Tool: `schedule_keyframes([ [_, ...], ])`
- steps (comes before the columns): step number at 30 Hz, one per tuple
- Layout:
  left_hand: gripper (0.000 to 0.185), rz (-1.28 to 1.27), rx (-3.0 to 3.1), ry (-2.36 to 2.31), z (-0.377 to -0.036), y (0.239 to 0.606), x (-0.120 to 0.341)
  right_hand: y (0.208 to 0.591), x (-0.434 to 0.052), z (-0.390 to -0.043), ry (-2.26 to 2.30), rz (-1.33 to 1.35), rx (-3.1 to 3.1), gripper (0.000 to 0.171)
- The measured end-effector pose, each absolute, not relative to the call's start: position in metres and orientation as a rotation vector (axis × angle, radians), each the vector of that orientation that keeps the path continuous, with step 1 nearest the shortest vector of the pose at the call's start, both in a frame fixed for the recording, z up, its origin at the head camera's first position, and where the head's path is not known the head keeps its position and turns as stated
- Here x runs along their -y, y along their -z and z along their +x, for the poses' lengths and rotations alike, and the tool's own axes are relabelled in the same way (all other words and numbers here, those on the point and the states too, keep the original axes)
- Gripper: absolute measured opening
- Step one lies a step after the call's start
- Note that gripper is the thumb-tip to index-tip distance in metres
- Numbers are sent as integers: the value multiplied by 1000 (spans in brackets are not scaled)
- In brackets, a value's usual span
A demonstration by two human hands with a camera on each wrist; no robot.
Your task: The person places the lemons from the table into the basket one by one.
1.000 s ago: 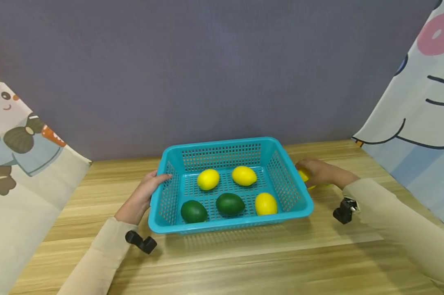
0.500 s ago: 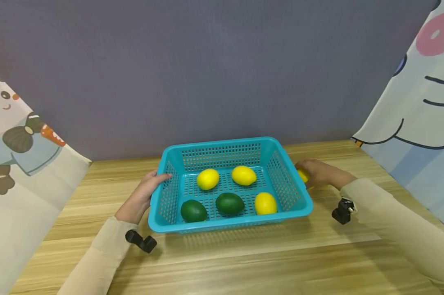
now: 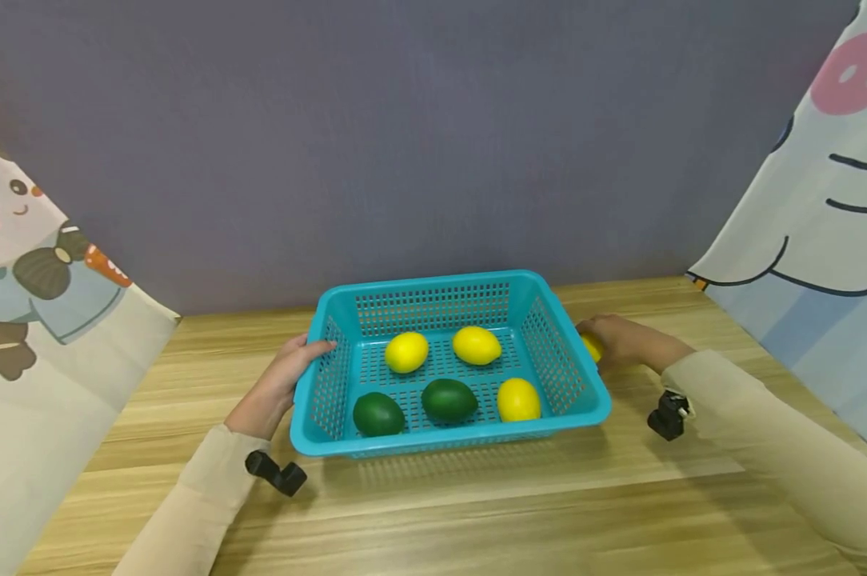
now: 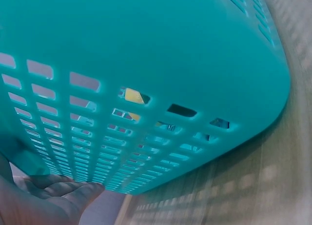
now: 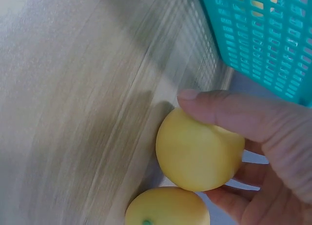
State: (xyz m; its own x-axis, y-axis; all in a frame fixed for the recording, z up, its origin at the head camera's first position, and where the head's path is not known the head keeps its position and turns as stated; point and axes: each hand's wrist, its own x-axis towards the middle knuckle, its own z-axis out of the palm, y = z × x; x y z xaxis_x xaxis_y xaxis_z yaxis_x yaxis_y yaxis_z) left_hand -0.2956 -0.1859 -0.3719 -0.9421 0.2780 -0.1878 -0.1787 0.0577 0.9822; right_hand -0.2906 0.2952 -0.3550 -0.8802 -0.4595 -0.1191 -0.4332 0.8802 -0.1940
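A teal perforated basket (image 3: 433,282) sits mid-table with three yellow lemons (image 3: 477,345) and two dark green fruits (image 3: 449,400) inside. My left hand (image 3: 305,357) grips its left rim, thumb hooked over the edge; the left wrist view shows the basket wall (image 4: 146,59) with my fingers (image 4: 53,195) against it. Just outside the basket's right wall, my right hand (image 3: 605,336) grips a yellow lemon (image 3: 590,347). In the right wrist view my thumb (image 5: 229,110) lies over this lemon (image 5: 200,154), and a second lemon (image 5: 168,209) rests on the table beside it.
The wooden table (image 3: 477,512) stretches toward me in front of the basket. A grey wall (image 3: 405,144) stands behind, with cartoon-printed cloth panels at the left (image 3: 30,320) and right (image 3: 822,200) sides.
My right hand with the lemon has shifted slightly left, closer to the basket's right wall. The left hand and the basket have stayed put.
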Motion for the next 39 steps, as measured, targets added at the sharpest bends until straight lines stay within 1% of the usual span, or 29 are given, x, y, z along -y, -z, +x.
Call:
schedule_keyframes([
  [9,56,99,-2006,-1948,-296,372,187,354,-295,-290,223,-717,-2892,58],
  [15,57,102,-2012,-1940,-295,372,188,350,-295,-291,261,-697,-2892,63],
  [22,56,106,-2015,-1940,-295,371,187,340,-299,-294,269,-688,-2917,61],
  [29,58,88,-2006,-1935,-296,372,188,327,-297,-296,251,-680,-2939,65],
  [36,58,92,-1998,-1943,-297,373,189,316,-295,-296,283,-740,-2963,63],
  [39,58,96,-2004,-1943,-298,372,187,311,-296,-297,287,-723,-2968,64],
])
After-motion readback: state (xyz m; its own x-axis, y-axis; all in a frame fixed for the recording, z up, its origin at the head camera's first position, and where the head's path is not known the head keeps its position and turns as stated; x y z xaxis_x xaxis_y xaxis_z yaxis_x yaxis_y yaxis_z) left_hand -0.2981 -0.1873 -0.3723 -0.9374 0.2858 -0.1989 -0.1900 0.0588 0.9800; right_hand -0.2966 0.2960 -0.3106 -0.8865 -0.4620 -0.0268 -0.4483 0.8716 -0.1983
